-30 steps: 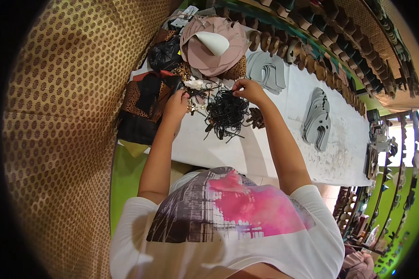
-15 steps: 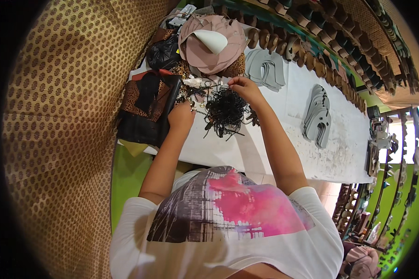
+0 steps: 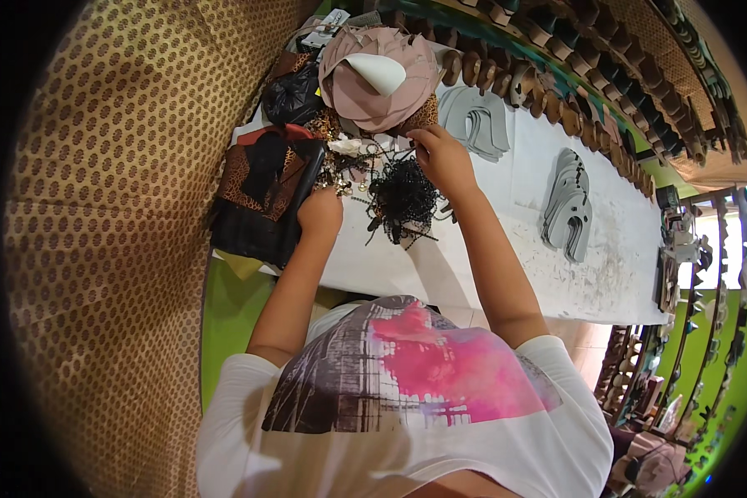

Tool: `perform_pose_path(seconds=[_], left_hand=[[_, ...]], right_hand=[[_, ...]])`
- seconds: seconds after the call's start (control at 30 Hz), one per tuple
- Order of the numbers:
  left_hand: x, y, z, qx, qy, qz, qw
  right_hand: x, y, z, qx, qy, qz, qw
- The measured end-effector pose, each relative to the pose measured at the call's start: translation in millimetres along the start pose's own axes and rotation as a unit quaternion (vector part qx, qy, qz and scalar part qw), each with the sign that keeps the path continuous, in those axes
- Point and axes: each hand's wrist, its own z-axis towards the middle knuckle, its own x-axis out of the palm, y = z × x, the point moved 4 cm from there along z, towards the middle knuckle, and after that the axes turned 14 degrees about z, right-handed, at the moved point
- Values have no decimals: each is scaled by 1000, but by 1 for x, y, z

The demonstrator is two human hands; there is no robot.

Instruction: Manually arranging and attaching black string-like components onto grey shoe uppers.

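A tangled heap of black beaded strands (image 3: 402, 197) lies on the white-covered table (image 3: 506, 266) between my hands. My right hand (image 3: 446, 163) is raised at the heap's far right side, with thumb and fingers pinched together. What the pinch holds is too small to make out. To the left, my left hand (image 3: 320, 212) is closed at the near edge of a pile of small gold and dark ornaments (image 3: 334, 176); its fingertips are partly hidden. A crumpled white scrap (image 3: 345, 147) rests just beyond that pile.
A black bag with leopard-print pieces (image 3: 261, 187) stands at the left. Behind it sit a black plastic bundle (image 3: 293, 91) and a stack of pink sheets (image 3: 373, 79). Grey U-shaped pieces (image 3: 476, 120) and more grey cutouts (image 3: 568, 207) lie rightward, before rows of brown shoe forms (image 3: 556, 108).
My right hand has moved slightly away from me, toward the pink stack. My left hand has drawn back a little toward me. The right edge of the black heap has shifted.
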Motion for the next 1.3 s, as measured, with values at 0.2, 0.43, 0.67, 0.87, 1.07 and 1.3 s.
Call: perform_pose_path(seconds=[0.2,0.43,0.67,0.87,1.07,1.3], left_hand=[[-4,-2,-3,17,-4,-19,1000],[-27,-8,-20,60,19,-77,995],[-17,-12,-27,103,51,-174,978],[-27,-10,-23,45,69,-232,969],[-26,2,-13,56,-17,-276,960],[-20,-13,-13,1,107,-460,881]], right_hand=[[17,-30,-7,24,49,15,998],[27,-60,-33,119,101,1,988],[26,-77,-53,119,83,-2,989],[22,-77,-56,273,90,118,950],[28,-76,-59,286,73,167,941],[31,-72,-62,385,-5,608,695]])
